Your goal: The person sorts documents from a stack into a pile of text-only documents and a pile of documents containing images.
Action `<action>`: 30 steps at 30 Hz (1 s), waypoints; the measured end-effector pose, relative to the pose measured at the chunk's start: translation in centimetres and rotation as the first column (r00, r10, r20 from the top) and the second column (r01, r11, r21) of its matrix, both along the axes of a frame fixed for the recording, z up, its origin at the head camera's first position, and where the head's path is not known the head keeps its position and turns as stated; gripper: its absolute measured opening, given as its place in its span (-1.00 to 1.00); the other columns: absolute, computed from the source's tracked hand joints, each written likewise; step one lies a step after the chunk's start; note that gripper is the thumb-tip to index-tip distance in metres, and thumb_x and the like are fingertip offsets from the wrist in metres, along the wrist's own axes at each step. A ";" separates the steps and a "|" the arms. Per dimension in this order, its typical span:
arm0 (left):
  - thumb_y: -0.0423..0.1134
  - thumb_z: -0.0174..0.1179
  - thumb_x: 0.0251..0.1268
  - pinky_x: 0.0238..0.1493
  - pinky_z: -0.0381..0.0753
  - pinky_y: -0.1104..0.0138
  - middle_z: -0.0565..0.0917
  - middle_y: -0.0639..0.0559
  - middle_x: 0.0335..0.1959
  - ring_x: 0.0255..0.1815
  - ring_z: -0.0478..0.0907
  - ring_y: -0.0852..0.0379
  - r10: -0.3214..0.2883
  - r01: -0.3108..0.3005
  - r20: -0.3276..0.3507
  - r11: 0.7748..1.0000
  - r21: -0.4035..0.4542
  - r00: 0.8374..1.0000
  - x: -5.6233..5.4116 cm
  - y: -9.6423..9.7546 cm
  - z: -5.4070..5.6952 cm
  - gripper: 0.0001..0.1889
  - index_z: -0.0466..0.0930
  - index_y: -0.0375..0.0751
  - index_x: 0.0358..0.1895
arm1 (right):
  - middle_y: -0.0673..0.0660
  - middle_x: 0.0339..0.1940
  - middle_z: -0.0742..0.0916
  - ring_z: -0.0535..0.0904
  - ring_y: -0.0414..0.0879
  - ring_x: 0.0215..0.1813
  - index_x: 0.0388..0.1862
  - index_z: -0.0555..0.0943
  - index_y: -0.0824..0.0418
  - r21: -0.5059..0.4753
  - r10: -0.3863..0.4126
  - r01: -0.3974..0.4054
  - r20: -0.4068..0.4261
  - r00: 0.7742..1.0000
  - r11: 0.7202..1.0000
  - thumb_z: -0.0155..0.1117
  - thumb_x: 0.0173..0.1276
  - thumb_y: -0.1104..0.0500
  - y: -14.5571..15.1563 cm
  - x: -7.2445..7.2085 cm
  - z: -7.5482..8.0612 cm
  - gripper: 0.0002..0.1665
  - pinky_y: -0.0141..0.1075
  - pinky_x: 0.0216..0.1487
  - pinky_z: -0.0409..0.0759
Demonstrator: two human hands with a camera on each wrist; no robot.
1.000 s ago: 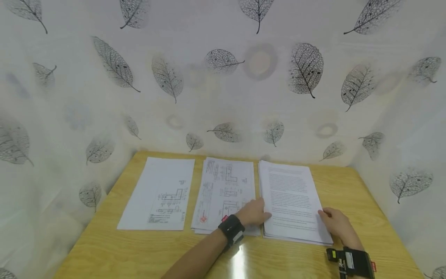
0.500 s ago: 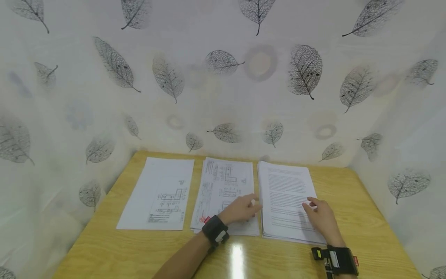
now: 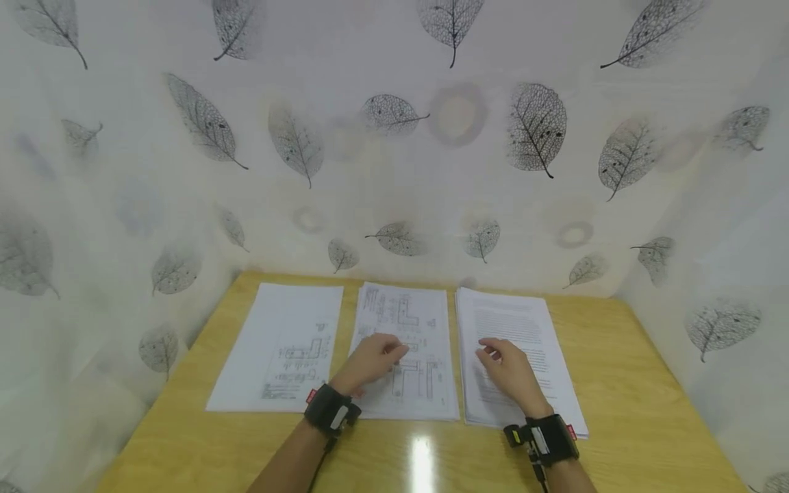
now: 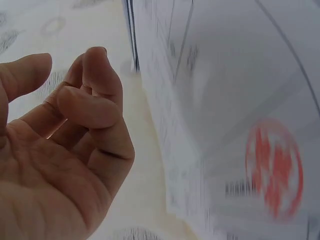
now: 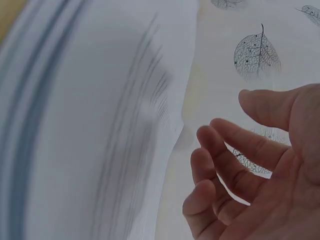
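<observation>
My left hand point(image 3: 370, 361) hovers over the middle stack of technical drawings point(image 3: 425, 390), fingers loosely bent and holding nothing. In the left wrist view a red round stamp point(image 4: 274, 169) shows on the top drawing, beside the bare fingers. Above the left part of the text-page stack point(image 3: 555, 370) is my right hand point(image 3: 514, 373), relaxed, with nothing between thumb and fingers. The right wrist view shows that stack's printed lines blurred, to the left of the hand. A single drawing sheet point(image 3: 265, 349) lies at the left of the row.
The papers lie in a row on a yellow wood-grain table point(image 3: 382, 459), with narrow gaps between them. A pale curtain point(image 3: 394, 178) with leaf prints encloses the table at the back and sides. Each wrist wears a black camera strap, with a cable hanging from it.
Both hands have let go of the text-page stack's edges and moved left. The left hand is now over the middle drawings, the right over the text pages. The papers lie as before.
</observation>
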State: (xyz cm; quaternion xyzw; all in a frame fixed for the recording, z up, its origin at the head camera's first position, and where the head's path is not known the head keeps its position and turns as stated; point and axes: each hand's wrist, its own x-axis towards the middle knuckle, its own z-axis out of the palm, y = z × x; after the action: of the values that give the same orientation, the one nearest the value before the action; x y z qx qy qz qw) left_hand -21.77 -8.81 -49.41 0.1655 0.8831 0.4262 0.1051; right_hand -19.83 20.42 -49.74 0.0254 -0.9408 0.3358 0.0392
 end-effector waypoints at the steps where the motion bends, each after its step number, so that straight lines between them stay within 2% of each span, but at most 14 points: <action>1: 0.03 0.04 0.47 -0.34 0.52 0.33 0.68 0.03 -0.37 -0.40 0.56 0.21 0.015 -0.015 -0.006 1.000 -0.006 1.000 0.1 -0.5 0.1 -0.65 0.70 -0.14 -0.19 | 0.15 -0.16 0.72 0.60 -0.04 -0.14 0.09 0.63 0.27 -0.010 0.009 -0.009 0.004 1.000 1.000 0.22 0.41 0.11 -0.5 -0.2 0.0 -0.64 -0.25 -0.20 0.51; 5: 0.03 0.05 0.47 -0.33 0.52 0.33 0.68 0.05 -0.32 -0.37 0.55 0.22 0.083 -0.083 -0.007 0.996 -0.015 0.997 0.1 -2.4 0.6 -0.65 0.70 -0.13 -0.10 | 0.13 -0.18 0.72 0.61 -0.05 -0.15 0.09 0.63 0.26 -0.045 0.071 -0.071 -0.003 0.997 0.996 0.24 0.39 0.13 -3.0 -1.0 0.1 -0.64 -0.26 -0.23 0.54; 9: 0.01 0.07 0.46 -0.27 0.55 0.30 0.70 0.00 -0.24 -0.31 0.58 0.19 0.168 -0.168 -0.019 0.986 -0.017 0.986 -0.3 -4.7 1.6 -0.66 0.69 -0.15 -0.05 | 0.08 -0.18 0.73 0.63 -0.08 -0.14 0.06 0.65 0.19 -0.027 0.182 -0.184 -0.051 0.982 0.983 0.25 0.37 0.12 -6.8 -1.3 -0.1 -0.68 -0.22 -0.16 0.58; 13: -0.03 0.11 0.45 -0.16 0.61 0.20 0.73 -0.05 -0.15 -0.24 0.64 0.11 0.267 -0.269 -0.065 0.962 -0.033 0.962 -0.6 -7.7 2.2 -0.68 0.68 -0.18 -0.01 | 0.04 -0.13 0.75 0.63 -0.12 -0.08 0.03 0.66 0.12 0.052 0.318 -0.314 -0.136 0.938 0.948 0.25 0.38 0.10 -11.0 -0.9 0.0 -0.72 -0.17 -0.02 0.58; 16: -0.05 0.13 0.43 -0.11 0.60 0.11 0.73 -0.09 -0.15 -0.22 0.64 0.05 0.318 -0.329 -0.121 0.940 -0.088 0.940 -0.7 -10.0 2.4 -0.68 0.68 -0.22 -0.04 | 0.02 -0.13 0.76 0.64 -0.13 -0.06 0.01 0.67 0.11 0.091 0.397 -0.386 -0.187 0.899 0.918 0.24 0.39 0.09 -14.0 -0.4 0.5 -0.74 -0.20 0.00 0.59; 18: -0.05 0.14 0.42 -0.10 0.57 0.07 0.72 -0.12 -0.17 -0.21 0.61 0.02 0.357 -0.377 -0.146 0.916 -0.139 0.923 -0.7 -11.7 2.5 -0.67 0.68 -0.24 -0.06 | 0.00 -0.14 0.76 0.64 -0.14 -0.06 0.01 0.67 0.11 0.105 0.438 -0.425 -0.180 0.881 0.899 0.23 0.41 0.08 -15.9 -0.2 0.8 -0.74 -0.24 -0.01 0.59; 21: -0.04 0.13 0.41 -0.17 0.55 0.08 0.70 -0.19 -0.16 -0.23 0.60 -0.03 0.439 -0.459 -0.135 0.863 -0.210 0.888 -0.7 -14.2 2.5 -0.64 0.64 -0.30 -0.06 | -0.04 -0.16 0.76 0.64 -0.16 -0.04 0.02 0.67 0.09 0.122 0.482 -0.468 -0.131 0.867 0.875 0.22 0.41 0.06 -18.3 -0.2 1.1 -0.73 -0.28 0.00 0.58; 25: -0.07 0.10 0.42 -0.27 0.52 0.10 0.64 -0.35 -0.09 -0.21 0.58 -0.15 0.546 -0.534 -0.059 0.784 -0.316 0.836 -0.1 -17.4 2.5 -0.58 0.54 -0.44 0.01 | -0.05 -0.15 0.76 0.64 -0.18 -0.05 0.01 0.69 0.07 0.163 0.513 -0.500 -0.045 0.857 0.851 0.23 0.41 0.06 -21.0 -0.4 0.9 -0.74 -0.30 0.02 0.56; 27: -0.10 0.11 0.40 -0.27 0.52 0.09 0.59 -0.42 -0.05 -0.18 0.57 -0.21 0.587 -0.558 -0.031 0.749 -0.357 0.809 0.3 -18.7 2.3 -0.54 0.47 -0.50 0.07 | -0.03 -0.11 0.77 0.65 -0.16 -0.02 -0.01 0.70 0.07 0.209 0.531 -0.514 -0.031 0.847 0.832 0.24 0.39 0.08 -22.1 -0.5 0.6 -0.74 -0.29 0.04 0.57; 30: -0.13 0.16 0.35 -0.20 0.49 -0.02 0.52 -0.50 0.01 -0.12 0.51 -0.31 0.634 -0.585 -0.008 0.709 -0.394 0.773 0.9 -20.1 1.9 -0.47 0.38 -0.56 0.15 | -0.01 -0.03 0.77 0.66 -0.13 0.07 -0.02 0.72 0.08 0.310 0.573 -0.533 -0.047 0.818 0.787 0.25 0.38 0.08 -23.6 -0.5 0.2 -0.75 -0.29 0.10 0.57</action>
State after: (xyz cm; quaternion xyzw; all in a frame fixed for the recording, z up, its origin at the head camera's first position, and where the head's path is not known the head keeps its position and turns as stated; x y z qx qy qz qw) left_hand -20.91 -28.95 -47.53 -0.1867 0.9436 0.2699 0.0443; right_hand -20.30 -3.18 -49.53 0.3286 -0.9248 0.1919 0.0001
